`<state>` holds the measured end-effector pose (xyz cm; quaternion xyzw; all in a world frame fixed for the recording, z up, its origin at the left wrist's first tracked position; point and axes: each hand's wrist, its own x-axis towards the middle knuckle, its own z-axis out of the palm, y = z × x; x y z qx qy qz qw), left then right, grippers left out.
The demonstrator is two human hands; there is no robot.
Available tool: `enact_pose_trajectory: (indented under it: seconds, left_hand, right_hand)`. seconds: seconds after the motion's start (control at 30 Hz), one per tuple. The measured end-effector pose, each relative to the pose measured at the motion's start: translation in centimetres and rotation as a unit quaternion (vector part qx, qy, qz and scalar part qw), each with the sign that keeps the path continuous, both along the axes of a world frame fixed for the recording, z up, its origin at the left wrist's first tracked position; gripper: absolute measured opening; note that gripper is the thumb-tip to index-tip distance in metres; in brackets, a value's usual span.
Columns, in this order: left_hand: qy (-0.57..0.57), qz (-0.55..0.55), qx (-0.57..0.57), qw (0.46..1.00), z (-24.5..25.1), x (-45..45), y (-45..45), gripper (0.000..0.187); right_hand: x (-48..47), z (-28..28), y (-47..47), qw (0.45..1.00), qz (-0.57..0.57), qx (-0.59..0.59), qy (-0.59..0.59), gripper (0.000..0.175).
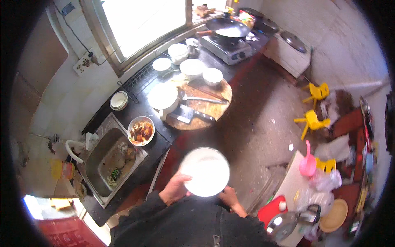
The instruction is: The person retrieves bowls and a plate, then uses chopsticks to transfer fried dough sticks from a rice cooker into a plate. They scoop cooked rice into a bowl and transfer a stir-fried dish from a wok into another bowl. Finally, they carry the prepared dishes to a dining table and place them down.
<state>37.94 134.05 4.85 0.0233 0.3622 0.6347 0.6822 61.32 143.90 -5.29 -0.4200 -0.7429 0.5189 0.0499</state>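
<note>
My left hand [176, 187] grips the left side of a white round dish [205, 172] in front of my chest, with the thumb over the rim. Glare washes out the inside, so I cannot tell whether it is a plate or a bowl. Close to the dish's lower right edge is my right hand [230, 196]. Its fingers are partly hidden, and whether they hold the rim or something else is unclear. Ahead lies a round wooden chopping board [209, 111] bearing a cleaver [193, 114], a metal ladle [200, 99] and a white pot [163, 96].
A steel sink [98, 173] holding food scraps is at left, beside a bowl of food [141, 131]. White bowls [192, 68] crowd the black counter. A wok [228, 27] tops the gas stove [226, 49]. Yellow stools [312, 120] and a cluttered table [290, 179] stand right.
</note>
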Motion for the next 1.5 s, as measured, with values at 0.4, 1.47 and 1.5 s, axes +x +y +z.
enact_pose_trajectory:
  seconds: [0.4,1.47,1.5]
  left_hand:
    - [0.109,0.287,0.013,0.952,-0.5,6.2,14.5,0.061]
    - [0.012,0.855,-0.092,0.510,2.6,24.2,-40.3,0.048]
    - [0.015,0.853,-0.082,0.515,2.7,24.6,-42.1,0.048]
  right_hand:
    - [-3.5,-2.2,28.7,0.986,0.107,-0.076,0.104,0.017]
    - [-37.9,21.8,-47.0,0.654,0.636,-0.115,0.393,0.035]
    - [-40.0,23.5,-50.0,0.663,0.624,-0.036,0.411,0.032]
